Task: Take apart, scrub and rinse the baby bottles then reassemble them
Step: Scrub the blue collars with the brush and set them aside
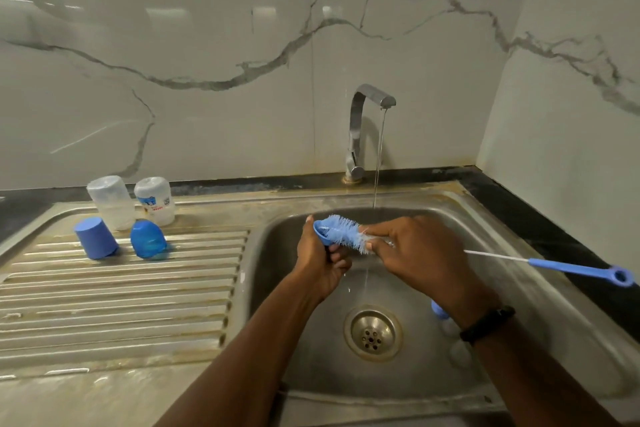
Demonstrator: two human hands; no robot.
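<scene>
Bottle brush [346,234] lies horizontal, handle pointing right.

Over the sink [485,236], the left hand [320,263] grips a blue bottle part [320,232]. The right hand [415,253] pinches the bottle brush [346,231], bristles in the part, handle toward 3 o'clock. Two bottles [133,201] and two blue caps [121,239] stand inverted at 9 o'clock.

A chrome faucet [360,128] is standing at the back edge of the stainless steel sink [485,239] and is running a thin stream of water [377,163] into the basin. The drain strainer [373,333] is sitting at the basin floor. A ribbed drainboard [121,291] is extending leftward. White marble-patterned wall panels [207,45] are rising behind.
</scene>
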